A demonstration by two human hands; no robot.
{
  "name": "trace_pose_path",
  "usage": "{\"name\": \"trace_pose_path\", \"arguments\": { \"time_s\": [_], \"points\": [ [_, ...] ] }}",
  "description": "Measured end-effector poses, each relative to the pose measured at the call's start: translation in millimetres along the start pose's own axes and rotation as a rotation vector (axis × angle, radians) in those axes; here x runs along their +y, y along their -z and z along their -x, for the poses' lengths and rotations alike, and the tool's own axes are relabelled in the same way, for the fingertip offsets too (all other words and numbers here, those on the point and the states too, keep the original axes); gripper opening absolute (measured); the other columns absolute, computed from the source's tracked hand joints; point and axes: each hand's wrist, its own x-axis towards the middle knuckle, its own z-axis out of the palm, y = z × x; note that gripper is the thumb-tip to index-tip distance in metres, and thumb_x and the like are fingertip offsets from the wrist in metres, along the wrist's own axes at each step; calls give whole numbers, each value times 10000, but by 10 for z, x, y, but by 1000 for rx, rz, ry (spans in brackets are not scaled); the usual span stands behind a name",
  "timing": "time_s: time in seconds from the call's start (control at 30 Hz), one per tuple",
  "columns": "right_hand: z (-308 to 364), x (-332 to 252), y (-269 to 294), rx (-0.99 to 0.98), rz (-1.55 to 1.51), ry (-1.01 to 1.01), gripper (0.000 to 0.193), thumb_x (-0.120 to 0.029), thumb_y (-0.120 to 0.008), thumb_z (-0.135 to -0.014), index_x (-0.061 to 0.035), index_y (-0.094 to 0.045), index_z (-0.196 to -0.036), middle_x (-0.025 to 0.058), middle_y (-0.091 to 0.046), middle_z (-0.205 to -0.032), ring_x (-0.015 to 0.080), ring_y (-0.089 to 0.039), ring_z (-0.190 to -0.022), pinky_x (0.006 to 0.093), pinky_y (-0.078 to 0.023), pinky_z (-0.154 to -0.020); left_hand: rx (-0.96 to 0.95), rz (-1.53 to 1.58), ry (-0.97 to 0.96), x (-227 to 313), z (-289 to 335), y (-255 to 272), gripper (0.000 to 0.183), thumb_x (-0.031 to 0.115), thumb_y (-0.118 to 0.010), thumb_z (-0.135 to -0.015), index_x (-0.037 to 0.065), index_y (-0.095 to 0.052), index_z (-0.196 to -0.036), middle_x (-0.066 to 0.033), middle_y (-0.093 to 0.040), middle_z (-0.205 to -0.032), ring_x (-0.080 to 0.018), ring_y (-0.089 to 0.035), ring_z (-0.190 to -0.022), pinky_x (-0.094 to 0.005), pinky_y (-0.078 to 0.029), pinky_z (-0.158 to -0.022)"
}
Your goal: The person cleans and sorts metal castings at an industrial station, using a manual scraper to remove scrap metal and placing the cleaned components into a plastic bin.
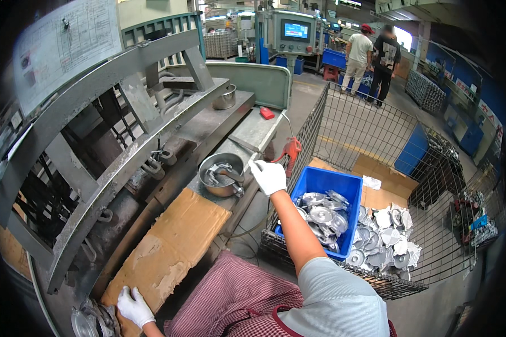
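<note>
My left hand [134, 307], in a white glove, rests on the near end of a worn cardboard sheet [168, 241], fingers apart. Beside it at the lower left lie several silvery metal castings [90, 321]. My right hand [269, 177], also gloved, hovers just right of a round metal pot [207, 178], with its fingers partly stretched and nothing visible in them. Inside that pot sit a curved metal piece [224, 171] and other bits I cannot make out. A red air gun [292, 148] hangs just beyond the right hand.
On my right, a wire cage [343, 126] holds a blue bin [351, 224] of castings and a loose pile of castings [385, 238]. A heavy steel machine frame [104, 180] spans the left. Farther off are a control screen [296, 30] and two people [385, 62].
</note>
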Motion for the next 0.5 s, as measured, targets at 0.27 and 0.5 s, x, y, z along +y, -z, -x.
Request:
{"name": "trace_pose_path", "arguments": {
  "time_s": [0.27,0.5],
  "points": [
    [17,6,-21,4,15,9,432,-449,-498,-937,-112,-682,-740,147,-631,-592,315,-627,-542,430,-474,-560,43,20,20,31,5,-4,323,205,-708,-799,-15,-690,-1036,-198,-667,-977,-362,-615,-900,-452,-476,-799],
    [29,5,-43,0,7,2,430,-451,-508,-933,-112,-685,-737,145,-634,-595,317,-629,-543,430,-477,-560,0,39,14,-25,11,-72,301,196,-706,-800,-16,-698,-1013,-195,-675,-964,-359,-619,-888,-447,-479,-796]
  ]
}}
